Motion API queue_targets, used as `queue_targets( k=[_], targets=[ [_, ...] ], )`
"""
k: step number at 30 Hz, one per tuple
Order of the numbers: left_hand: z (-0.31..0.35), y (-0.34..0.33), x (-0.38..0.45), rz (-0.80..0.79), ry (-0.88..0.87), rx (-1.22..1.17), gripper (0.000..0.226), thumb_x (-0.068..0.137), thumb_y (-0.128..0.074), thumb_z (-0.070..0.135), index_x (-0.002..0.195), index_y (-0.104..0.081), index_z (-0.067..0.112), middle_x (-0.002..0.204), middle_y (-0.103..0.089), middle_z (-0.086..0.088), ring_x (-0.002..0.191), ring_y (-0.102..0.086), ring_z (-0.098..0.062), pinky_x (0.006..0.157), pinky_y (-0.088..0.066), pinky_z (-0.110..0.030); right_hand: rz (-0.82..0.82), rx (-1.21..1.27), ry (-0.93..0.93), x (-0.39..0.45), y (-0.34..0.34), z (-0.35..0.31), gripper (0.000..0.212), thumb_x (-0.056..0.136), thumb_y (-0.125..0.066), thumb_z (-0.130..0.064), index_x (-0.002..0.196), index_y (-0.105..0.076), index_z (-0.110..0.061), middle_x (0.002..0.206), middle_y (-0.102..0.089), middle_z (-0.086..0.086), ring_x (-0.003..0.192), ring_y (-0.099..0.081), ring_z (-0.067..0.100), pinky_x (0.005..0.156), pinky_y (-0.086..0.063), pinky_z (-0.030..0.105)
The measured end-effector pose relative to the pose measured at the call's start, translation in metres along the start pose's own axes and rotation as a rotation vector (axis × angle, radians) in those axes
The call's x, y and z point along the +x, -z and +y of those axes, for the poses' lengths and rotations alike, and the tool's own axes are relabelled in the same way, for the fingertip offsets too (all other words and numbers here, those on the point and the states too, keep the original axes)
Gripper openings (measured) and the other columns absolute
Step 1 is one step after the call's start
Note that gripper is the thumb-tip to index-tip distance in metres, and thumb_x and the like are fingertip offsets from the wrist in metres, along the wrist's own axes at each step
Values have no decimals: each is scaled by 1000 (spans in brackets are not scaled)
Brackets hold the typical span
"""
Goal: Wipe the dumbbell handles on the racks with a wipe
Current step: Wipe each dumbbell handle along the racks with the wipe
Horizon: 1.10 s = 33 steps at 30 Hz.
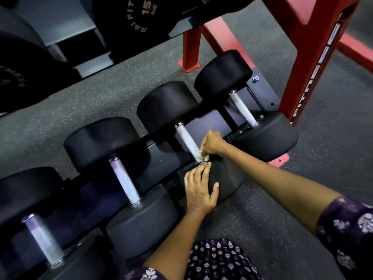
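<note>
Several black dumbbells with pale metal handles lie side by side on a low black rack (161, 150). My right hand (213, 144) pinches a small white wipe (202, 156) against the near end of the handle (186, 138) of the dumbbell second from the right. My left hand (199, 188) rests with straight fingers on that dumbbell's near head (228, 178). Most of the wipe is hidden under my fingers. Other handles show to the left (125, 180), far left (42, 239) and right (242, 108).
A red frame upright (314, 49) with white lettering stands right of the rack, with its red foot (279, 159) on the floor. A 15 kg weight plate (137, 15) and other black plates sit at the top left. Grey speckled rubber floor (262, 229) surrounds everything.
</note>
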<state>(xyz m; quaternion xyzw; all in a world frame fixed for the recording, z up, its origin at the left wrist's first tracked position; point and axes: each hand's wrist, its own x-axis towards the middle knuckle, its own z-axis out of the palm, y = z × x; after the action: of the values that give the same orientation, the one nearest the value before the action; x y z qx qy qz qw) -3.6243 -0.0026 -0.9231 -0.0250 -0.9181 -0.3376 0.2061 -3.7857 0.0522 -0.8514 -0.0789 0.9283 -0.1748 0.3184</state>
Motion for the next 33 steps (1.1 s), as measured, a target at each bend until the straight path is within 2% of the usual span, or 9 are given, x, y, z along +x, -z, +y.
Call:
queue_targets(
  k=[5, 7, 10, 14, 18, 25, 27, 30, 33],
  targets=[
    [0, 0, 0, 0, 3, -9, 52, 99, -27, 48, 132, -45, 12, 128, -48, -3, 108, -50, -24, 94, -37, -40, 236, 332, -21, 12, 6, -18, 18, 66, -77, -1, 82, -73, 5, 52, -65, -10, 46, -49, -5, 46, -35, 8],
    [0, 0, 0, -9, 12, -11, 53, 99, -27, 48, 133, -45, 11, 127, -49, -4, 108, -50, -24, 94, -37, -41, 274, 307, -7, 7, 2, -20, 15, 70, -74, -1, 84, -73, 5, 78, -73, 8, 65, -56, 2, 48, -37, 4],
    [-1, 1, -1, -37, 17, -26, 52, 95, -36, 44, 134, -45, 11, 128, -53, -7, 109, -51, -25, 95, -38, -41, 126, 43, -21, -7, -5, -7, 21, 75, -72, -9, 91, -72, 4, 98, -71, 16, 91, -62, 13, 75, -45, 20],
    [-2, 1, -1, -77, 19, -31, 53, 90, -42, 39, 134, -44, 11, 127, -56, -11, 111, -51, -26, 97, -38, -43, 154, 167, -61, -3, -4, -6, 23, 71, -77, -8, 91, -73, 2, 93, -71, 11, 67, -55, -5, 54, -38, 12],
    [-2, 2, 1, -88, 17, -25, 52, 89, -43, 39, 133, -44, 11, 124, -56, -12, 109, -51, -27, 97, -38, -43, 402, 370, -48, 4, -5, -30, 11, 75, -68, -3, 84, -73, 1, 89, -71, 17, 79, -58, 12, 54, -33, 16],
    [-3, 6, 2, -57, 17, -3, 50, 89, -43, 38, 130, -46, 10, 118, -60, -12, 103, -50, -24, 93, -36, -38, 87, 156, -53, -16, -2, -2, 23, 81, -65, -11, 102, -68, -3, 108, -66, 15, 104, -60, 27, 73, -41, 23],
    [-1, 4, 5, -31, 40, 20, 48, 88, -44, 38, 128, -46, 12, 117, -61, -12, 104, -49, -23, 92, -35, -37, 158, 163, -1, -18, 1, 5, 22, 82, -64, -12, 99, -70, 0, 104, -69, 14, 100, -62, 19, 79, -45, 27],
    [11, 3, 8, -17, 138, 35, 44, 83, -46, 35, 122, -48, 13, 117, -62, -11, 106, -50, -24, 93, -41, -43, 268, 352, 46, -18, 2, 18, 17, 73, -74, -6, 87, -73, 4, 82, -69, 10, 59, -55, -10, 65, -44, 17],
    [31, 2, 33, -14, 207, 85, 47, 85, -42, 37, 117, -57, 6, 118, -60, -11, 107, -58, -30, 93, -46, -50, 304, 410, 135, -19, 14, 30, 13, 72, -75, -8, 82, -74, 0, 83, -72, 13, 70, -56, -1, 60, -40, 13]
  ],
)
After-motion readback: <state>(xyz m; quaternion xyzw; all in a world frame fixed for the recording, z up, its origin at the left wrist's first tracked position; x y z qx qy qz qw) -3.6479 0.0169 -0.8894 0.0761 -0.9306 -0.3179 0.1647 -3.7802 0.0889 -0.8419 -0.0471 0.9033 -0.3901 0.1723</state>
